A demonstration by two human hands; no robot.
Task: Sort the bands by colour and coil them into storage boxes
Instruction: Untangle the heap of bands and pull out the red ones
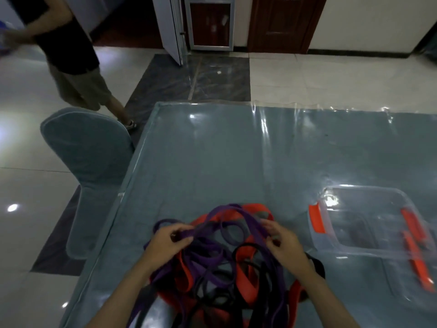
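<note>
While the left hand (169,241) pinches a purple band (227,215) and the right hand (282,240) curls on neighbouring strands, the tangled pile (212,268) at six o'clock looks soft, light and snaggy, best taken by one free loop.

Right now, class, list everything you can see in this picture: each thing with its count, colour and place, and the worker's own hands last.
bands: a tangled heap, count unclear, purple, orange-red and black, near edge of the table
storage boxes: clear, orange-red clips, seemingly more than one, on the table right of the heap
table: one, grey-blue under a clear plastic sheet, middle
chair: one, grey-blue cover, left of the table
bystander: one, dark top, khaki shorts, far left on the floor
doors: dark wood, back wall
left hand: grips a purple band
right hand: fingers curled at purple strands, grip unclear
</note>
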